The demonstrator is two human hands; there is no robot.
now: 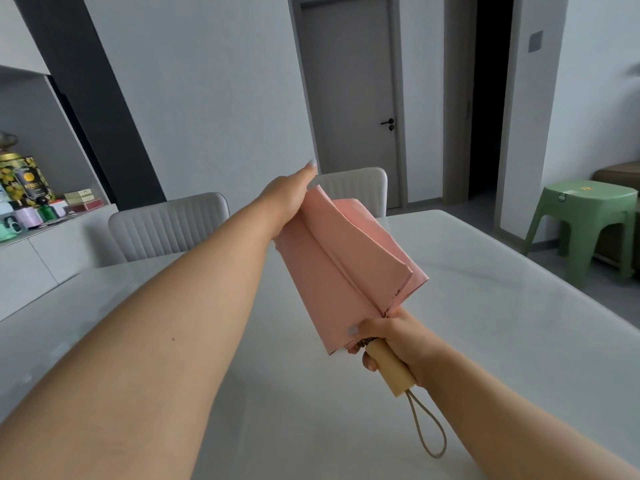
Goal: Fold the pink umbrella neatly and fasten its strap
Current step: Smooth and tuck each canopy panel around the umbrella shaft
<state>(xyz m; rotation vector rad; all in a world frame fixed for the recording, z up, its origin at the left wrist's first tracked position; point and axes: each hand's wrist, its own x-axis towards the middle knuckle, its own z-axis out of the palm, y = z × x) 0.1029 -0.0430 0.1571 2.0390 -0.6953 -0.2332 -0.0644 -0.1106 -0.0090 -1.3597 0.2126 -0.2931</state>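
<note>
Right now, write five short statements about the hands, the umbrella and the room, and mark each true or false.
1. The right hand grips the umbrella's wooden handle. True.
2. The pink umbrella lies flat on the table. False: it is held up in the air above the table, tilted away from the person.
3. The left hand holds the far end of the pink canopy. True.
4. The loop cord on the handle is wound round the right wrist. False: it hangs free below the handle.
5. The stool beside the table is red. False: it is green.
</note>
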